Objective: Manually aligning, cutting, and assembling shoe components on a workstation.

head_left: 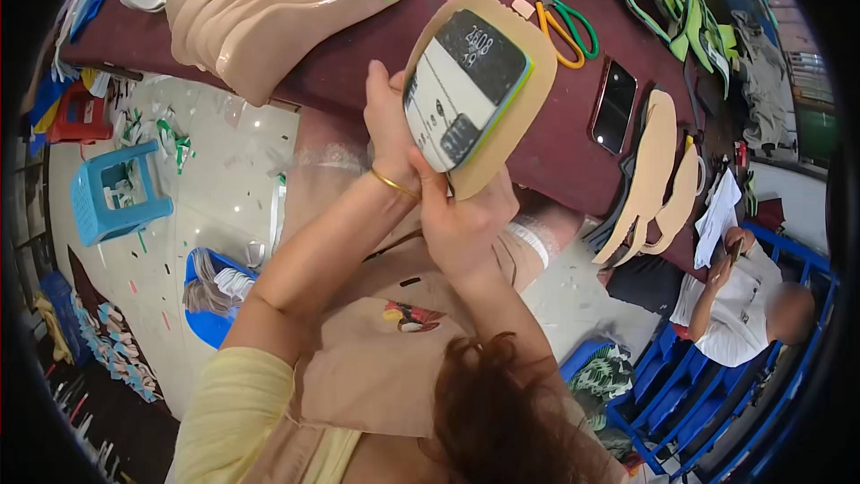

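Note:
My two hands hold a beige sole-shaped sheet [528, 81] tilted up above the near edge of the maroon table. On its face lies a rounded black-and-white printed pad [457, 94] with a bright green edge. My left hand [387, 121], with a gold bangle at the wrist, grips the left side; its fingers pass behind the piece. Closed round the narrow lower end is my right hand [466, 222], its thumb against the pad's lower left edge. The fingers behind are partly hidden.
On the table [331, 82] are stacked glossy beige insoles [260, 22], scissors [544, 4] with orange and green handles, a phone [615, 106] and beige curved strips [647, 179]. A blue stool [94, 202] stands left. At the right, a person [739, 305] sits by blue railings.

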Tool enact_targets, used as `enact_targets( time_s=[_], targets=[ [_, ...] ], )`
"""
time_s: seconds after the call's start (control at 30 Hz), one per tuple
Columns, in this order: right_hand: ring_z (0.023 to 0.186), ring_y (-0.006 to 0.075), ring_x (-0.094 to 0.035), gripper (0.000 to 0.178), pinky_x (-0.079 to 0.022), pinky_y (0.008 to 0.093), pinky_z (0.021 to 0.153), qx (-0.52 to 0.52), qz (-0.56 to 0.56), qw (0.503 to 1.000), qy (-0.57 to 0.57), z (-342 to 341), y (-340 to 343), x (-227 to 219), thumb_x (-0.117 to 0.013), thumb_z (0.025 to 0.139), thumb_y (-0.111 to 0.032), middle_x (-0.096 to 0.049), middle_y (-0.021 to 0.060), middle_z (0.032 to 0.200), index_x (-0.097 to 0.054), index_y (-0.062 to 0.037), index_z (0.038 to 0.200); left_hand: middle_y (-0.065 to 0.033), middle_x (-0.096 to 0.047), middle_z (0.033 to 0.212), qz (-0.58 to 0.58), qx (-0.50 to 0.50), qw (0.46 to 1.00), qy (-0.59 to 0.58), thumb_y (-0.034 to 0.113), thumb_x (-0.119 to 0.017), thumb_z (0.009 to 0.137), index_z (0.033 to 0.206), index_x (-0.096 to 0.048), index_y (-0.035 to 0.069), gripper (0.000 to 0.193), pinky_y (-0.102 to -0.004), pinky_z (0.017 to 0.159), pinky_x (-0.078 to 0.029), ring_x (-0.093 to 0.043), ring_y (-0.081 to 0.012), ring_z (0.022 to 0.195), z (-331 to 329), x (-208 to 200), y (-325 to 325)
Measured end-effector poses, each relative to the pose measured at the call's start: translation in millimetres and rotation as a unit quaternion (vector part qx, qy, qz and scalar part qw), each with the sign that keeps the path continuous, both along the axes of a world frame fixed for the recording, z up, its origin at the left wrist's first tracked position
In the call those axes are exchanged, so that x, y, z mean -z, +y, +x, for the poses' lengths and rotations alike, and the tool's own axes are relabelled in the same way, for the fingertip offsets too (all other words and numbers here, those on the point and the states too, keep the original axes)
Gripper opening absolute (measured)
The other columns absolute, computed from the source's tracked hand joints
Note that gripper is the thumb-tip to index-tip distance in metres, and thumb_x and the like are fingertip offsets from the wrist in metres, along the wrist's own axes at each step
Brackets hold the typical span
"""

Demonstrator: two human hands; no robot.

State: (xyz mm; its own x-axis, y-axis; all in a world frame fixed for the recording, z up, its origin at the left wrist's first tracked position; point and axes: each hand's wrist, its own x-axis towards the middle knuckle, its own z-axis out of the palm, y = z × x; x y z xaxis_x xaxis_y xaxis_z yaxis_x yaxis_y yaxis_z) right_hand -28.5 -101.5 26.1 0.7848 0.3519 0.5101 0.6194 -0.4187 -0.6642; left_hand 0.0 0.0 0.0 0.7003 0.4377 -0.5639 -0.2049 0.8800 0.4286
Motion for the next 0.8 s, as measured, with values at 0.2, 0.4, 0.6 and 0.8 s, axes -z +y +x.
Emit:
enact_targets(
  time_s=[0.2,0.4,0.6,0.8],
  targets=[
    [0.080,0.0111,-0.064,0.023,-0.051,0.0283,0.070,-0.062,0.199,0.857,0.471,23,-27,-22,-0.076,0.074,-0.006,-0.070,0.0068,0.088,-0.068,0.0026,0.094,-0.0102,-0.065,0.103,-0.030,0.236,0.969,-0.065,0.046,-0.027,0.099,0.112,-0.057,-0.001,0.057,-0.0310,0.080,-0.052,-0.064,-0.0188,0.088,2,-20,10],
    [0.082,0.0099,-0.063,0.021,-0.051,0.0261,0.072,-0.049,0.127,0.929,0.343,25,-25,-13,-0.074,0.076,-0.002,-0.070,0.0060,0.093,-0.069,0.0028,0.096,-0.0115,-0.065,0.105,0.045,0.167,0.978,-0.119,0.055,-0.021,0.098,0.117,-0.055,-0.004,0.070,-0.0312,0.085,-0.051,-0.064,-0.0185,0.093,9,-7,2],
    [0.082,0.0098,-0.063,0.032,-0.051,0.0247,0.074,-0.183,0.228,0.770,0.567,67,-52,-14,-0.075,0.076,-0.004,-0.069,0.0064,0.095,-0.065,0.0035,0.105,-0.0053,-0.060,0.110,0.128,0.279,0.926,-0.219,0.030,-0.056,0.092,0.121,-0.052,0.003,0.040,-0.0275,0.083,-0.047,-0.058,-0.0116,0.099,-24,-23,-8],
    [0.094,0.0074,-0.057,0.038,-0.045,0.0225,0.083,-0.145,0.199,0.823,0.512,42,-29,-27,-0.063,0.090,-0.012,-0.064,0.0047,0.103,-0.054,0.0041,0.123,-0.0053,-0.062,0.102,0.343,0.067,0.928,-0.131,0.010,-0.058,0.089,0.114,-0.055,-0.002,0.028,-0.0244,0.072,-0.049,-0.058,-0.0090,0.087,-33,-32,-31]
  ],
)
